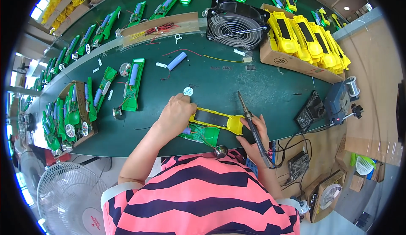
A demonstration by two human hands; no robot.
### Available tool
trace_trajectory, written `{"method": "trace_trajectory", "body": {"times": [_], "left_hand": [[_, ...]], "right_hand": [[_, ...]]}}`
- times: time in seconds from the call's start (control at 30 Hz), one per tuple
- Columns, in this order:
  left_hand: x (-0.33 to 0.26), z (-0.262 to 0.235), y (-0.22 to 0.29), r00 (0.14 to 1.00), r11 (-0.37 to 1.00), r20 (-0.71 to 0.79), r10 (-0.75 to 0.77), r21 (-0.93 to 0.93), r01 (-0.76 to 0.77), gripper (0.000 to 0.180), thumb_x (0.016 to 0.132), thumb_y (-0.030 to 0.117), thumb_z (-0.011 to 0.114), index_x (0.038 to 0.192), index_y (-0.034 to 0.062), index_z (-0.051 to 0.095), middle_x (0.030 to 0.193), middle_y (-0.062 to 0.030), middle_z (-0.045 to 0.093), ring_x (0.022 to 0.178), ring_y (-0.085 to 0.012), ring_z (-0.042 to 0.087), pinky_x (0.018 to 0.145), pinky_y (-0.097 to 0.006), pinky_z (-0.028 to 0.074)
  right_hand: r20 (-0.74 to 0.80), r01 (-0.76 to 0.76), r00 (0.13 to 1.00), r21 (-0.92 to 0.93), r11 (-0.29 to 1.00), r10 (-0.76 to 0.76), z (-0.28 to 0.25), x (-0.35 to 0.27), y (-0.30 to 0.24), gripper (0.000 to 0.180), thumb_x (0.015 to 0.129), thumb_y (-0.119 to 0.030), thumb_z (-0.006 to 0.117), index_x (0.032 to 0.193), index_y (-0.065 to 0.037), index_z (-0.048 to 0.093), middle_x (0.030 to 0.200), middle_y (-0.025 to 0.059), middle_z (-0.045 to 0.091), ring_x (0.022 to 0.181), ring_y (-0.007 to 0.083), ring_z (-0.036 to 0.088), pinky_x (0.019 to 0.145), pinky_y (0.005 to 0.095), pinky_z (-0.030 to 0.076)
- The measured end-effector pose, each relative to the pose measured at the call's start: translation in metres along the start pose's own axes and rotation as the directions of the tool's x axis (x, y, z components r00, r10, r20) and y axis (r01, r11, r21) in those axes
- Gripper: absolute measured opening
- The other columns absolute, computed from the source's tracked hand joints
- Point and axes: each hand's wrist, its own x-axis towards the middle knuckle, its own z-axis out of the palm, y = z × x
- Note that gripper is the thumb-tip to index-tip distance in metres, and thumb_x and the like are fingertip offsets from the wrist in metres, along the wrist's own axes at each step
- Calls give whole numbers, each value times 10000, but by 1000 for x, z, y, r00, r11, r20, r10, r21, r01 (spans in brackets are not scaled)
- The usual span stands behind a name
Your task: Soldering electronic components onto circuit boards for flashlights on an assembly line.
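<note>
My left hand (174, 115) is closed round the left end of a yellow flashlight casing (234, 124) with a dark panel set in it. In my right hand (259, 136) is a soldering iron (252, 127), its tip slanting up and away over the green tabletop. Fingertips of that same hand are at the casing's right end. Partly under the yellow casing lies a green half-casing (205, 134) with a circuit board and a blue battery cell, the cell mostly covered by my left hand. A round lamp head (220, 151) hangs by wires at its near side.
Yellow casings fill a cardboard box (296, 64) at the right, beside a black fan (237, 25). A soldering station (337, 103) with a solder spool (352, 87) stands far right. Green half-casings (134, 87) and a loose battery cell (176, 61) lie left and ahead.
</note>
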Motion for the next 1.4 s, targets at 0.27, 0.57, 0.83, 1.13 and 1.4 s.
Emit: {"method": "trace_trajectory", "body": {"times": [0.27,0.57,0.83,1.13,1.4], "left_hand": [[-3,-12,4,995,999,-100,-7,-41,3,97,641,36,617,734,40,647,736,-84,518,782,-245,501,707,-342,408],[-17,12,45,970,979,-133,205,38,-201,181,666,72,561,829,56,636,903,-76,531,862,-234,494,764,-346,388],[-16,31,42,929,948,-357,102,-249,-200,132,618,48,583,748,65,599,765,-56,536,729,-226,519,663,-335,389],[-12,31,36,968,994,-238,-81,-87,62,56,695,39,546,736,40,584,703,-103,526,699,-275,534,628,-363,404],[-6,20,27,992,994,-107,-67,-92,57,70,694,22,540,695,25,610,681,-128,533,639,-297,565,608,-373,459]], "right_hand": [[49,-55,997,50,997,52,2,1,2,538,660,-86,702,1117,-50,420,1059,48,606,1064,243,522,1034,478,217],[36,-56,998,104,993,53,-1,4,-1,548,658,-56,700,1115,-47,398,1053,67,609,1033,261,544,1039,476,206],[39,9,999,122,993,-14,9,20,3,547,638,16,688,1113,-52,426,1058,80,593,1031,298,529,983,425,340],[108,141,980,199,970,-164,19,31,-1,444,653,-67,715,1043,-46,503,936,65,638,937,240,593,911,369,411],[56,-157,985,683,713,164,-9,28,-10,142,776,17,549,914,49,564,789,123,636,714,168,631,681,305,510]]}}
